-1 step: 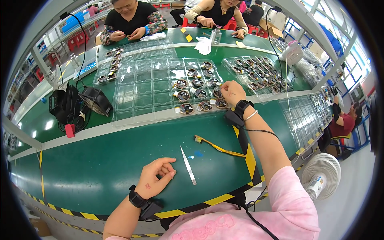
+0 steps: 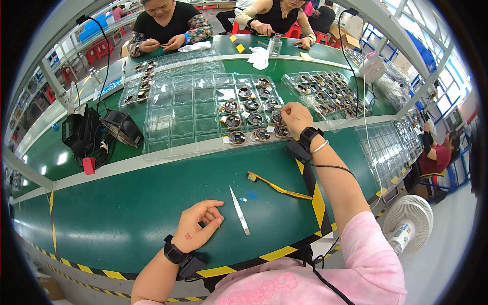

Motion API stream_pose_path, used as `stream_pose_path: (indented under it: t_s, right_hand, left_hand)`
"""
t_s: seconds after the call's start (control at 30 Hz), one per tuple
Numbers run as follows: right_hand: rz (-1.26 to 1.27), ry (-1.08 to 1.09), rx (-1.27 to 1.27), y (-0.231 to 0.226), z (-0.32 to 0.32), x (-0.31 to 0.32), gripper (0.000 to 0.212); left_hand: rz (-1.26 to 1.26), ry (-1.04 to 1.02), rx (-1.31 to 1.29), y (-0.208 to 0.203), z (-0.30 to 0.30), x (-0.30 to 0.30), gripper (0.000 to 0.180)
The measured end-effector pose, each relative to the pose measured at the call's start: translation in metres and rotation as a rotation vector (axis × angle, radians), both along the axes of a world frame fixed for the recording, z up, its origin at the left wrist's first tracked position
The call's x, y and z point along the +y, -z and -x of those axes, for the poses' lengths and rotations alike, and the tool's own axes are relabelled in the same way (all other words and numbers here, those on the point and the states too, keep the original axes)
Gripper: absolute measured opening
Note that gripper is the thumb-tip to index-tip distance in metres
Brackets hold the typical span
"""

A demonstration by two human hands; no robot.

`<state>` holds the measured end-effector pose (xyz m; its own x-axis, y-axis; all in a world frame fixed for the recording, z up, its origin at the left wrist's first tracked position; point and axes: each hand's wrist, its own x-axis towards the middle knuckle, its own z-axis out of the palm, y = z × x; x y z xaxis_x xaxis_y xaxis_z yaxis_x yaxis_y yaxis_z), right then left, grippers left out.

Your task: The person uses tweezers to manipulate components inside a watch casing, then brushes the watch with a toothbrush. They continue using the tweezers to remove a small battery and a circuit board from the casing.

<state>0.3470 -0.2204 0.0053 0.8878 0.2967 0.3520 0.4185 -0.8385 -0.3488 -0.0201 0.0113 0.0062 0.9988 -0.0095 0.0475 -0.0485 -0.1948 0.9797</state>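
My right hand (image 2: 296, 118) reaches over the right side of a clear plastic tray (image 2: 175, 112). Its fingertips are pressed together beside the round coil-like electronic parts (image 2: 251, 104); what lies between them is too small and hidden to name. One such part (image 2: 277, 117) sits right by these fingers. On the green table my left hand (image 2: 195, 223) rests on its side, fingers loosely bent and thumb apart, holding nothing. Just right of it lie pointed metal tweezers (image 2: 239, 211). A yellow toothbrush (image 2: 278, 186) lies farther right, near small blue and white scraps (image 2: 244, 199).
A second tray of round parts (image 2: 325, 94) stands at the back right. Black fan-like devices with cables (image 2: 121, 128) stand at the left. A metal rail (image 2: 101, 170) crosses the table. Two people work opposite. A white fan (image 2: 408, 219) stands at the lower right.
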Motion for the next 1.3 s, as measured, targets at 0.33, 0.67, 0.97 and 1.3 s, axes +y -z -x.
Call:
stream_pose_path:
  t_s: [0.33, 0.67, 0.97, 1.3]
  right_hand:
    - [-0.444, -0.426, 0.442, -0.058, 0.122, 0.031, 0.016]
    - [-0.654, -0.694, 1.033, -0.044, 0.233, 0.060, 0.018]
    - [-0.790, -0.701, 1.091, -0.029, 0.256, 0.052, 0.016]
    - [-0.721, -0.686, 1.137, -0.027, 0.246, 0.048, 0.017]
  left_hand:
    - [0.009, -0.045, -0.126, 0.002, 0.002, 0.004, 0.042]
    - [0.360, -0.057, -0.033, -0.006, 0.000, 0.002, 0.054]
    - [0.507, -0.124, 0.082, -0.015, 0.006, 0.001, 0.051]
    - [0.360, 0.027, 0.067, -0.007, -0.001, 0.002, 0.062]
